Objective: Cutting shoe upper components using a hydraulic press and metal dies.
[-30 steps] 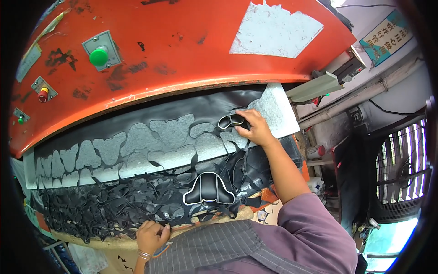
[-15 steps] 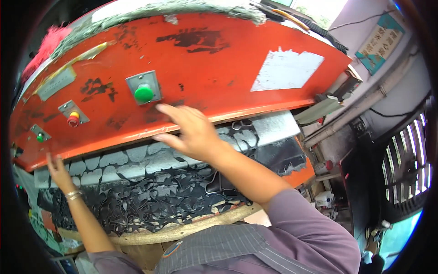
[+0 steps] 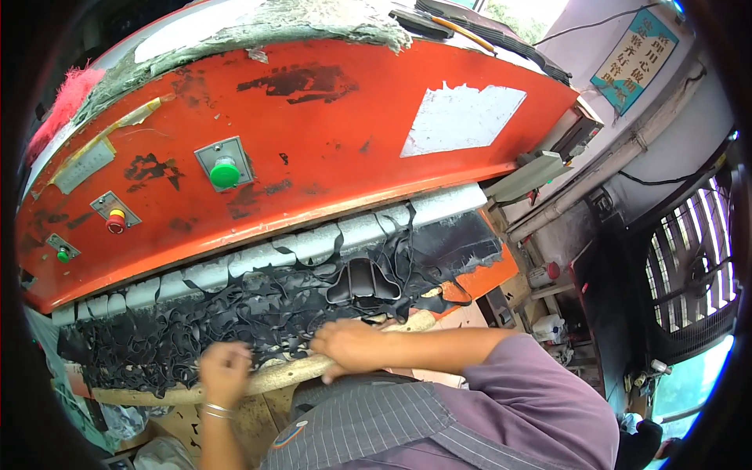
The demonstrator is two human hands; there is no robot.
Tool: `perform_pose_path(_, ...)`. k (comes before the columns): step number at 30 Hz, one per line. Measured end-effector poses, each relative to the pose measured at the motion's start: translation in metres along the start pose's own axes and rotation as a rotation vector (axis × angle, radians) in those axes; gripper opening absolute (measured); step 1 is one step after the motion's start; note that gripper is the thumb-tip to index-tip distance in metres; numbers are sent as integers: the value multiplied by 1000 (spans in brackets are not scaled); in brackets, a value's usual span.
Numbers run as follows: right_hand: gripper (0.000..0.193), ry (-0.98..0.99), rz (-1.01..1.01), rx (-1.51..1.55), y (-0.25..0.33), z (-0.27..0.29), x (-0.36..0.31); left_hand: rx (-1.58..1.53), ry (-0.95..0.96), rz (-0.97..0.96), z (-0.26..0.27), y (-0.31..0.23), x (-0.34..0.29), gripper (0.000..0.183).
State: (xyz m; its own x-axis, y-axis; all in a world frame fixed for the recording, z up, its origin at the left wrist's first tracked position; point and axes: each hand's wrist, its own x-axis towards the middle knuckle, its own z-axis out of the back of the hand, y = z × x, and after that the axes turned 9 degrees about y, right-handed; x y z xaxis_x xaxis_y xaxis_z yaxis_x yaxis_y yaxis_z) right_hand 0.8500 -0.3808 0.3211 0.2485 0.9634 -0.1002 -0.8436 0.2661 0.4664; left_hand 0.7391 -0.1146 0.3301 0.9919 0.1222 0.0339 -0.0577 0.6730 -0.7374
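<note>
My left hand point(image 3: 225, 372), with a bracelet at the wrist, is closed and slightly blurred in front of the wooden edge point(image 3: 290, 374). My right hand point(image 3: 352, 346) is also closed, its fingers curled down at the near border of the tangled black scrap strips point(image 3: 235, 313). What either hand holds is hidden. Just beyond the right hand, a dark, winged cutting die point(image 3: 363, 283) sits on the scraps. Several strips trail from the pile across the white board point(image 3: 309, 244) behind it.
Over the board stands the orange machine front point(image 3: 329, 133), bearing a large green button point(image 3: 225, 173), a red button point(image 3: 116, 222) and a small green button point(image 3: 63, 254). Shelves with small containers point(image 3: 548, 329) and a dark fan grille point(image 3: 689, 266) are at right.
Both hands have come back from the machine front to the near wooden edge. The black scrap web has shifted toward me, off much of the white board. My right hand has closed.
</note>
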Motion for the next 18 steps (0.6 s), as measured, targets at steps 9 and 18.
perform_pose_path(9,34,-176,-160,-136,3,-39,-19,193,-53,-143,-86,-36,-15,10)
perform_pose_path(18,48,-548,-695,-252,-200,98,-55,241,402,9,-66,-38,25,15)
